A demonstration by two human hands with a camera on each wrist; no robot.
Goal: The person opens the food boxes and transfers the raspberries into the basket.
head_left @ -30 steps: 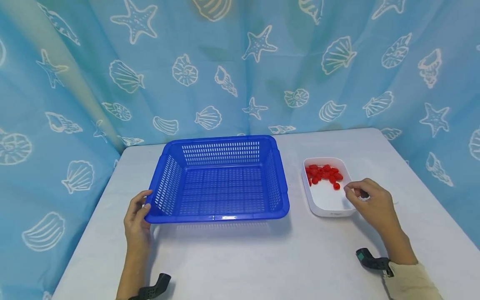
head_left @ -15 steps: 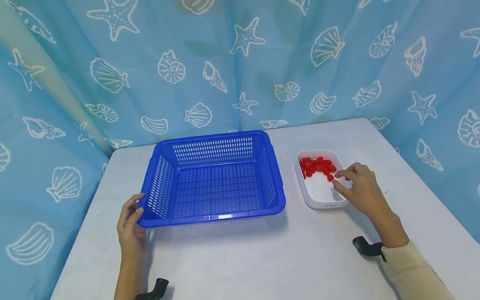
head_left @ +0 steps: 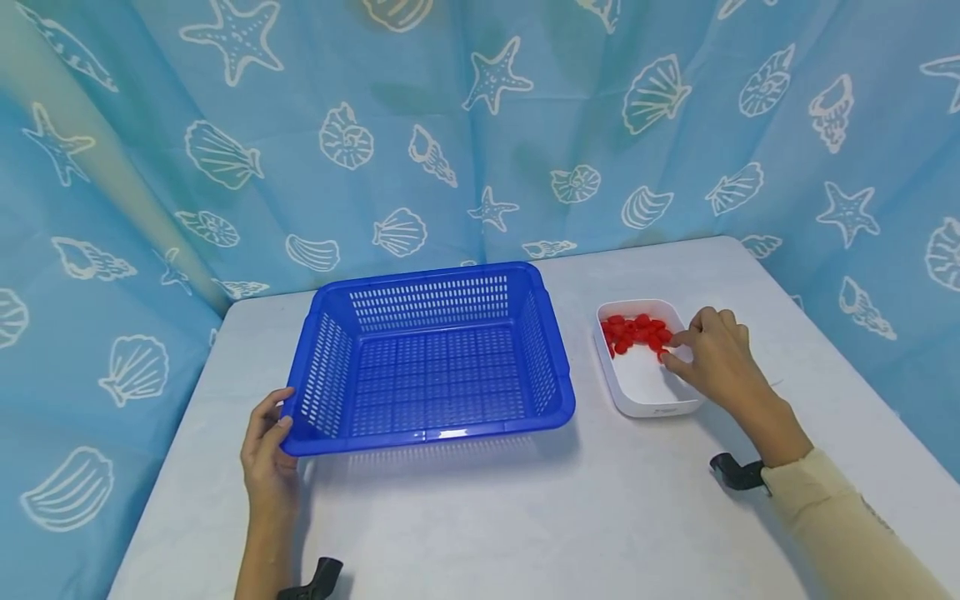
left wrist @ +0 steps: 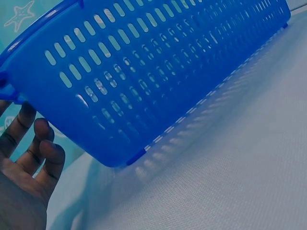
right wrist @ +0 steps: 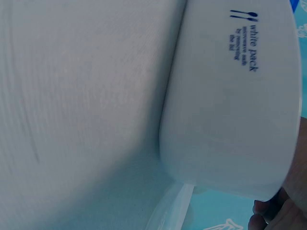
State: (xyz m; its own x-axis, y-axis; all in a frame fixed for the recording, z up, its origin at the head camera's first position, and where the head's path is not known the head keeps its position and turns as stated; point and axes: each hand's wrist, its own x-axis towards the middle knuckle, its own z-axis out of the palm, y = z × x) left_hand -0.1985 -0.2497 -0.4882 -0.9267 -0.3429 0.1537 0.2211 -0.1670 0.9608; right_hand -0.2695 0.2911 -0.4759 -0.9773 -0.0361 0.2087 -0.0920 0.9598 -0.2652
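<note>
My left hand [head_left: 268, 454] holds the near left corner of a blue plastic basket [head_left: 426, 435], thumb and fingers at its rim. In the left wrist view its fingers [left wrist: 29, 158] are bent beside the slotted basket wall [left wrist: 115, 96]. My right hand [head_left: 716, 358] reaches over the right wall of a white plastic container [head_left: 648, 410], its thumb and index finger pinching a small red berry [head_left: 663, 354]. Several more red berries [head_left: 633, 329] lie heaped toward the back of the container. The right wrist view shows the container's printed side [right wrist: 225, 105]; most of the hand is hidden there.
Both containers stand on a table with a white cloth [head_left: 480, 525], the white one to the right of the basket. Nothing lies inside the basket. A blue curtain [head_left: 427, 92] with shell prints hangs behind the table and along its sides.
My right hand has moved left and farther into the white container, its thumb and index finger closing on a berry. The left hand stays at the basket's rim. The head view has shifted slightly.
</note>
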